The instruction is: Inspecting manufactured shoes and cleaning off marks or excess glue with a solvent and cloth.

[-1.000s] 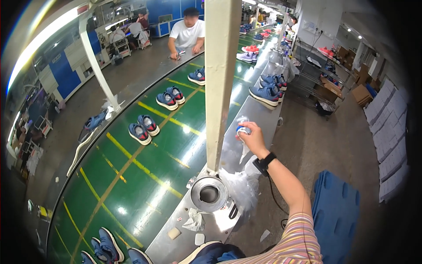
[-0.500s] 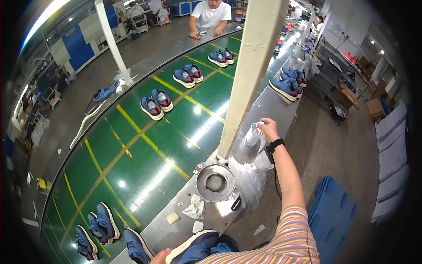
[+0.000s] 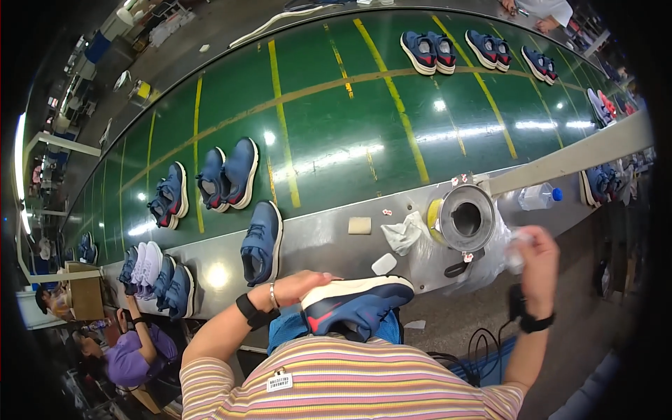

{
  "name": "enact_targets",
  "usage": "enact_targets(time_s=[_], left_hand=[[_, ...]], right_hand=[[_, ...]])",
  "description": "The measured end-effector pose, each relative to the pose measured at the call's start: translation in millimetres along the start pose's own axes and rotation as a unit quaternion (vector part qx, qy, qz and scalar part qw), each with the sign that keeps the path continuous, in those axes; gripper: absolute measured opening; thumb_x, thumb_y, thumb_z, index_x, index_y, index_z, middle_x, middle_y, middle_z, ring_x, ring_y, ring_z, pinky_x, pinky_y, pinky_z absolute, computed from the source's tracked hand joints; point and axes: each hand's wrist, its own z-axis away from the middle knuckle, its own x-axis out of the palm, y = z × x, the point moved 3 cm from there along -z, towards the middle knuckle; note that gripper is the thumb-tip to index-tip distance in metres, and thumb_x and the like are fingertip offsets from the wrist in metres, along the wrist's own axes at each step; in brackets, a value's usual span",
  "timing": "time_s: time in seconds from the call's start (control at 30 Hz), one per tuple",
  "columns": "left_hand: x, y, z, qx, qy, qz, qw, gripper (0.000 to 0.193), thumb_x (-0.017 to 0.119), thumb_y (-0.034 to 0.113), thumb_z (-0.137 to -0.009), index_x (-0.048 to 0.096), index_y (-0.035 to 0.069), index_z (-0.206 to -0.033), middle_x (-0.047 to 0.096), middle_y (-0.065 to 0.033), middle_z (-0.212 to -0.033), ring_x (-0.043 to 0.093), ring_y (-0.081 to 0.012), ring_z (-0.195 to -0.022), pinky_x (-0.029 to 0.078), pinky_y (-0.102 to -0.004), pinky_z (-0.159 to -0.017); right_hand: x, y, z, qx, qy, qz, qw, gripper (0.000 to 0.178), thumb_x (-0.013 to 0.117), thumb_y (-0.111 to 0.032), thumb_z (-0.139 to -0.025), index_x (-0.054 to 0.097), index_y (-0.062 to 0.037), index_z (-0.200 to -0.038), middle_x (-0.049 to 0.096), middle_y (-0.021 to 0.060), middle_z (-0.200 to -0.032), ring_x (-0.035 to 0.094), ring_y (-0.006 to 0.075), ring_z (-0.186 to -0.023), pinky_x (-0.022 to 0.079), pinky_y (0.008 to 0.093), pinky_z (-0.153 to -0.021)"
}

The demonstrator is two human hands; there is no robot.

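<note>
My left hand (image 3: 297,285) grips a blue sneaker (image 3: 358,305) tipped on its side against my body, its cream sole facing the bench. Out to the right, my right hand (image 3: 537,246) is closed with its fingers pinched; a whitish bit shows at them, too blurred to name. A clear plastic bag hangs just beside those fingers. Beyond them lies a clear bottle (image 3: 536,197) with a blue cap. Another blue sneaker (image 3: 261,238) rests on the metal ledge to the left of the held one.
A round metal pot (image 3: 448,222), a crumpled white cloth (image 3: 404,235), a beige block (image 3: 360,225) and a white pad (image 3: 384,264) sit on the ledge (image 3: 329,245). Blue sneakers stand in pairs on the green belt (image 3: 315,133). A beam (image 3: 567,157) slants at right. A co-worker (image 3: 143,353) is lower left.
The view has swung left and down. My right hand has drawn back from beside the bottle toward me. My left hand still holds the sneaker, now fully in sight.
</note>
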Motion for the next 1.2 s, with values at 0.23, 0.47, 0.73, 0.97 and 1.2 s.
enact_targets(time_s=[0.23,0.47,0.73,0.97,1.2], left_hand=[[1.8,-15.6,12.4,-0.020,-0.037,-0.029,0.999,0.041,0.038,0.030,-0.091,0.048,0.002,-0.119,0.055,-0.0041,-0.109,0.055,-0.0096,-0.089,0.046,-0.0217,-0.074],[-20.8,-54.9,31.5,-0.055,-0.010,0.010,0.998,0.035,0.041,0.030,-0.090,0.054,0.004,-0.109,0.057,-0.0012,-0.095,0.055,-0.0063,-0.077,0.046,-0.0202,-0.063],[-29.7,-61.9,64.2,0.070,-0.042,-0.153,0.985,0.035,0.043,0.031,-0.089,0.058,0.002,-0.099,0.058,-0.0017,-0.085,0.055,-0.0057,-0.071,0.045,-0.0208,-0.057],[-50.0,-77.1,72.8,0.095,-0.060,-0.191,0.975,0.028,0.048,0.026,-0.085,0.060,0.001,-0.090,0.060,-0.0048,-0.078,0.057,-0.0112,-0.066,0.044,-0.0236,-0.055],[-57.4,-80.6,77.5,0.195,-0.132,-0.394,0.888,0.026,0.043,0.021,-0.086,0.058,0.004,-0.099,0.061,-0.0113,-0.083,0.060,-0.0185,-0.074,0.047,-0.0276,-0.062]], right_hand=[[201.2,27.4,65.8,0.042,-0.432,0.033,0.900,0.010,0.060,-0.005,-0.078,0.062,-0.0018,-0.087,0.061,0.0048,-0.080,0.056,0.0105,-0.076,0.045,0.0232,-0.069],[265.6,55.8,88.5,-0.007,-0.477,0.132,0.869,0.015,0.063,-0.005,-0.071,0.063,-0.0032,-0.086,0.061,0.0075,-0.082,0.059,0.0172,-0.079,0.045,0.0260,-0.073],[302.7,56.2,103.4,-0.010,-0.555,0.182,0.811,0.015,0.065,-0.007,-0.071,0.063,-0.0042,-0.085,0.060,0.0073,-0.077,0.058,0.0167,-0.073,0.046,0.0268,-0.069],[322.7,60.0,118.4,-0.007,-0.553,0.169,0.816,0.013,0.065,-0.008,-0.070,0.063,-0.0039,-0.082,0.059,0.0070,-0.076,0.057,0.0169,-0.071,0.045,0.0268,-0.068],[336.2,64.4,127.0,0.015,-0.553,0.140,0.821,0.015,0.066,-0.011,-0.069,0.062,-0.0019,-0.080,0.060,0.0107,-0.075,0.059,0.0206,-0.071,0.046,0.0286,-0.066]])
